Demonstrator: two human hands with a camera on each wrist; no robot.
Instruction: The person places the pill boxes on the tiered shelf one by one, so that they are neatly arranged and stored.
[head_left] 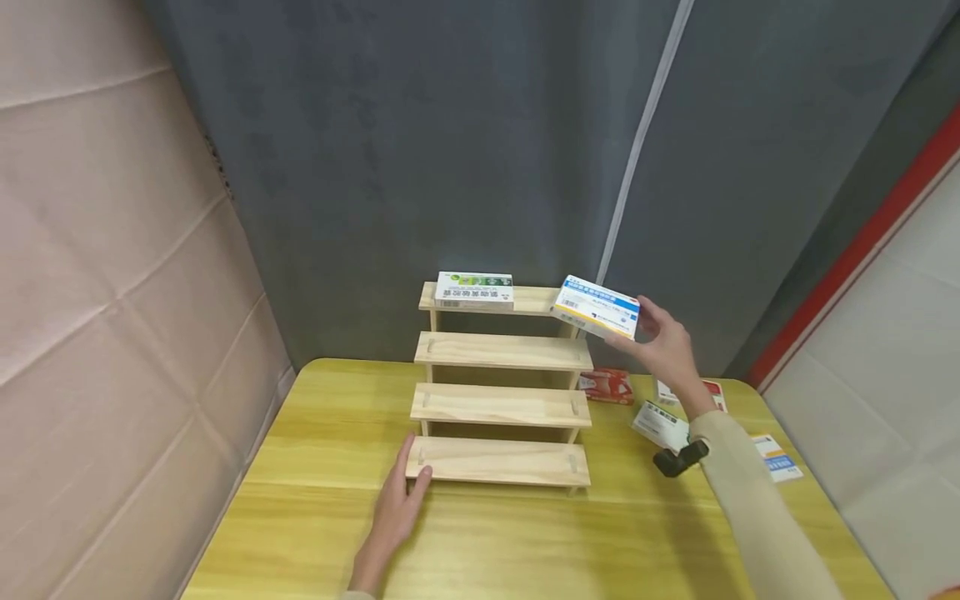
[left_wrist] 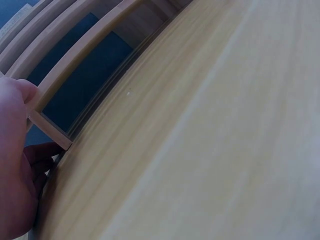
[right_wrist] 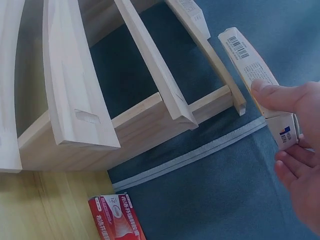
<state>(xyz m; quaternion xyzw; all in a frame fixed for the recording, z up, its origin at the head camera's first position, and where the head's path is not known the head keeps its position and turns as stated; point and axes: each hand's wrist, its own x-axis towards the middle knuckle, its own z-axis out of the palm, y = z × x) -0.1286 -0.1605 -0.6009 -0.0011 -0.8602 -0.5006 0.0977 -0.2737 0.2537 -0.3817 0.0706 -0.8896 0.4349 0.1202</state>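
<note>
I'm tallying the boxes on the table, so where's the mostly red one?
In the head view, the red box lies on the table, right of the wooden stand, behind and left of the white box with dark lettering.

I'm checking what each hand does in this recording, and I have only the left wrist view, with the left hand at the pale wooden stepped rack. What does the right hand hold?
Observer: The right hand grips a flat white cardboard box with blue and yellow bands.

Operator: Is that box resting on the rack?

Observer: No, the right wrist view shows a gap between it and the pale wooden top shelf.

Operator: Does anything lie on the yellow wood-grain table to the right of the rack?

Observer: Yes, one thing there is a red cardboard box with white print.
</note>
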